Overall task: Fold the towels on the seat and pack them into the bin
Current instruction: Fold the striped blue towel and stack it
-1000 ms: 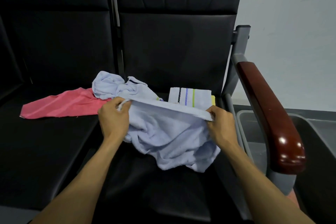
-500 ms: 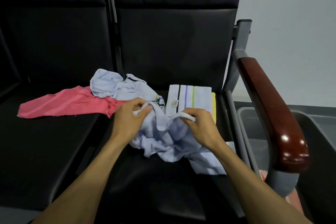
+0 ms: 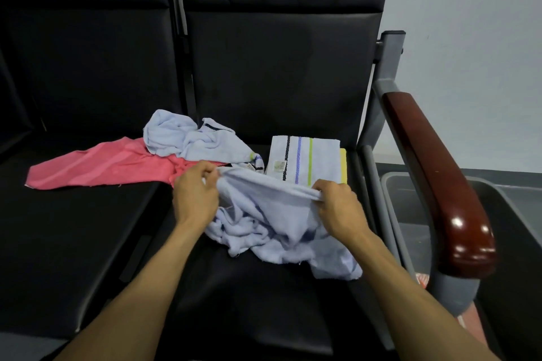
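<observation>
No text can be read anywhere. The folded striped towel at the far right of the seat carries a small sewn label near its left edge, but its print is too small and blurred to make out.

Fuzzy terry cloth in the towels, smooth faintly sheened black leatherette on the seat, glossy dark-red wood along the armrest, matt grey plastic for the bin at 3 o'clock.
</observation>
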The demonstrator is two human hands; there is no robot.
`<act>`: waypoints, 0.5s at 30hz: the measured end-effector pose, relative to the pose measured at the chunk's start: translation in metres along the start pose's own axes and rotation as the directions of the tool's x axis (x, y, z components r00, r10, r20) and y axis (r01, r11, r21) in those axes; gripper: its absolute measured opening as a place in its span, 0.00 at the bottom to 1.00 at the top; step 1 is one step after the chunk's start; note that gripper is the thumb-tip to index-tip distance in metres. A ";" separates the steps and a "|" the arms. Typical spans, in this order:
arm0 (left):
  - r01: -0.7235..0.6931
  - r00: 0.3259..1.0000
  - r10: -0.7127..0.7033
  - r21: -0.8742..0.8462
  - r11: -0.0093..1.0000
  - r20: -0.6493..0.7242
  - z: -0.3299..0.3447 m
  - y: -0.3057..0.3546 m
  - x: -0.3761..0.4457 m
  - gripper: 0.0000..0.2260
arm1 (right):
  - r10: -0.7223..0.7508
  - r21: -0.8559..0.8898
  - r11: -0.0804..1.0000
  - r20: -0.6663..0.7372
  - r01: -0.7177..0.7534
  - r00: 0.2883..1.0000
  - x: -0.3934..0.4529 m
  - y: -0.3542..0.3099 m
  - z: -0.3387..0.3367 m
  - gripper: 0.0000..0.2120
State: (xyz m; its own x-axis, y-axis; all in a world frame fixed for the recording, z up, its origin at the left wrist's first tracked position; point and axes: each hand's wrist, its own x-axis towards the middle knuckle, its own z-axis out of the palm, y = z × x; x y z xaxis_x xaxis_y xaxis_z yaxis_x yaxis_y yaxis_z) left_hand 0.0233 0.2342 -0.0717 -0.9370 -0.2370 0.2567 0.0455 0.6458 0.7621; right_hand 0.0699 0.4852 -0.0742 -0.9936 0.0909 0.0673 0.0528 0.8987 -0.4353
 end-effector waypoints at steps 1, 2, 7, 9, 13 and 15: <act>0.025 0.999 -0.025 -0.007 1.000 -0.047 -0.004 -0.003 0.002 0.07 | 0.008 0.023 1.000 -0.058 -0.007 0.998 0.000 0.003 -0.002 0.07; 0.042 0.995 -0.044 -0.023 0.999 -0.094 -0.007 -0.004 0.004 0.06 | 0.018 0.057 0.998 -0.115 -0.011 0.993 0.001 0.006 -0.003 0.09; 0.023 0.949 -0.066 -0.141 0.990 -0.309 -0.023 -0.002 0.009 0.06 | -0.011 0.251 0.960 -0.413 0.125 0.911 0.005 0.006 -0.006 0.10; 0.004 0.943 -0.063 -0.177 0.984 -0.328 -0.025 0.001 0.009 0.05 | -0.018 0.292 0.945 -0.413 0.151 0.911 0.007 0.005 -0.007 0.11; 0.027 0.947 -0.081 -0.175 0.984 -0.312 -0.026 0.000 0.010 0.05 | 0.024 0.458 0.889 -0.090 0.020 0.996 0.010 0.006 -0.009 0.09; 0.055 0.957 -0.100 -0.168 0.984 -0.273 -0.027 -0.003 0.011 0.05 | 0.006 0.593 0.805 0.049 -0.034 0.999 0.011 0.007 -0.011 0.15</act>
State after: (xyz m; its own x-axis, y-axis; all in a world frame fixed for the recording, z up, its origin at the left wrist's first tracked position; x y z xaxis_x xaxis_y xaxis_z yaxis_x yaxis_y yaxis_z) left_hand 0.0221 0.2106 -0.0550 -0.8068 -0.4893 0.3312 0.0514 0.5002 0.8644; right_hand 0.0600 0.4971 -0.0668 -0.9970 0.0750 0.0207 0.0167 0.4661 -0.8846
